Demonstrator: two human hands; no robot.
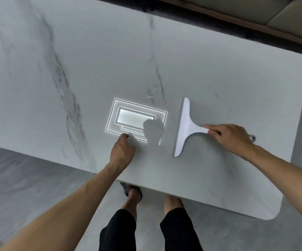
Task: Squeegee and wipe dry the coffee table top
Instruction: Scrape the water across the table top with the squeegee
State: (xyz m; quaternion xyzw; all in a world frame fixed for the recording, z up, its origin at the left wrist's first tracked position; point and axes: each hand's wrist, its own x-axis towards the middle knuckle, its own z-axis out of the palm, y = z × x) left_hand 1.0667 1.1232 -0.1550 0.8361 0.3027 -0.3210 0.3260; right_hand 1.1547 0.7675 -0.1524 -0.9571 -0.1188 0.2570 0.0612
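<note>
A white squeegee [184, 128] lies flat on the right part of the marble coffee table top [92, 69], its long blade running near to far and its handle pointing right. The right hand [229, 137] grasps that handle, fingers curled over it and the thumb along its far side. The blade sticks out to the left of the hand, fully in sight, while the hand covers most of the handle. A small grey loop [252, 137] shows just past the knuckles on the right.

The left hand [123, 151] rests on the table near its near edge, fingers curled under, holding nothing that can be seen. Just beyond it glows the reflection of a ceiling light [135, 118], partly blocked by a dark head-shaped shadow.

The table's left end is cut off by the frame.
</note>
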